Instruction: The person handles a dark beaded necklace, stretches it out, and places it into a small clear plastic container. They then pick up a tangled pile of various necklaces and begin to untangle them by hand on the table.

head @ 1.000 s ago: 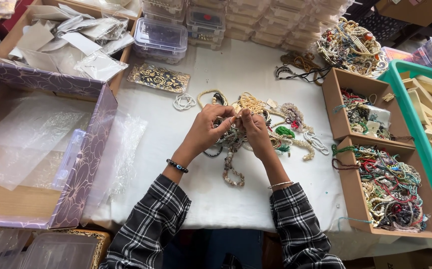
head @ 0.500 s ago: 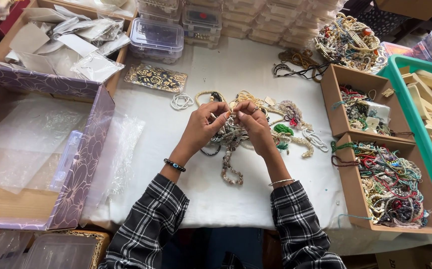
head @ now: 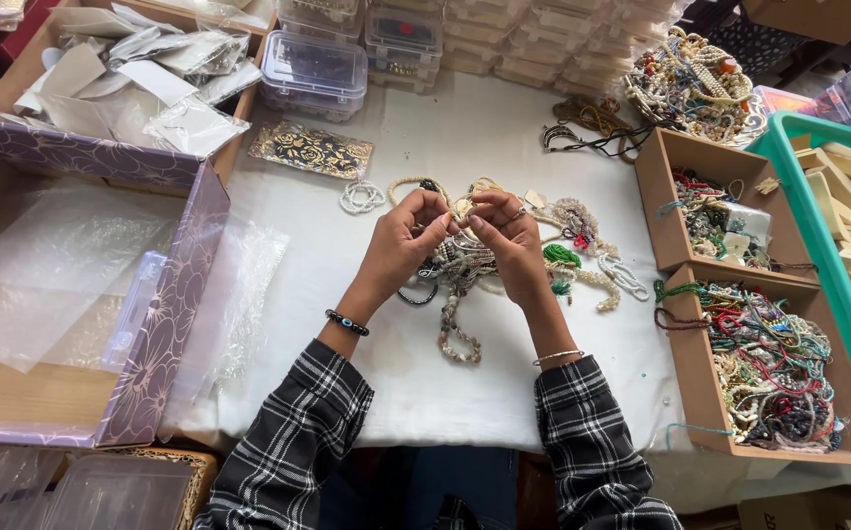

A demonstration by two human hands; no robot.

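My left hand (head: 404, 243) and my right hand (head: 507, 240) meet over the middle of the white-covered table (head: 484, 147). Together they pinch a small pale beaded bracelet (head: 464, 206) between their fingertips. Right under them lies a tangled pile of beaded bracelets (head: 465, 285), cream, grey, green and red, and one shell strand trails toward me. A white bead ring (head: 360, 196) lies to the left of the hands. Both wrists wear a bracelet, with plaid sleeves below.
Two brown trays (head: 686, 236) of mixed jewellery sit at the right, next to a teal crate (head: 843, 294) of pale blocks. A purple floral box (head: 165, 324) with plastic bags is at the left. Clear plastic containers (head: 315, 67) and a black gold-patterned card (head: 311, 149) lie beyond the hands.
Both hands stay over the pile. The fingers have shifted a little on the small bracelet; nothing else on the table moved.
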